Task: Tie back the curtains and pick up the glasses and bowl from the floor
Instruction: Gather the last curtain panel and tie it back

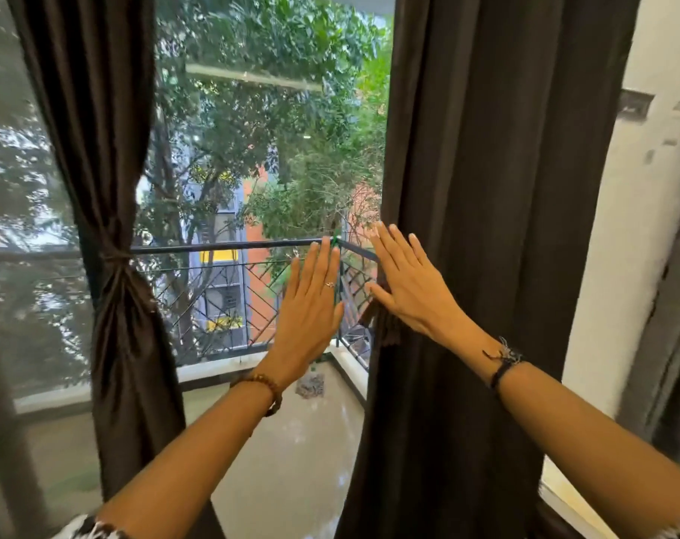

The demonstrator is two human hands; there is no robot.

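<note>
Both hands were spread flat: the right hand (pixel 408 284) pressed the loose right curtain (pixel 486 227); the left hand (pixel 311 301) hovered beside it, holding nothing.

The right curtain (pixel 486 188) hides the tieback; glasses and bowl unseen.

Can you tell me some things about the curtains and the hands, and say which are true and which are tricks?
1. The left curtain is tied in the middle. True.
2. The right curtain is tied too. False: it hangs loose.
3. The right hand lies with straight fingers at that curtain's edge. True.
4. The left hand holds a glass. False: it is open and holds nothing.
5. A railing stands outside. True.
</note>
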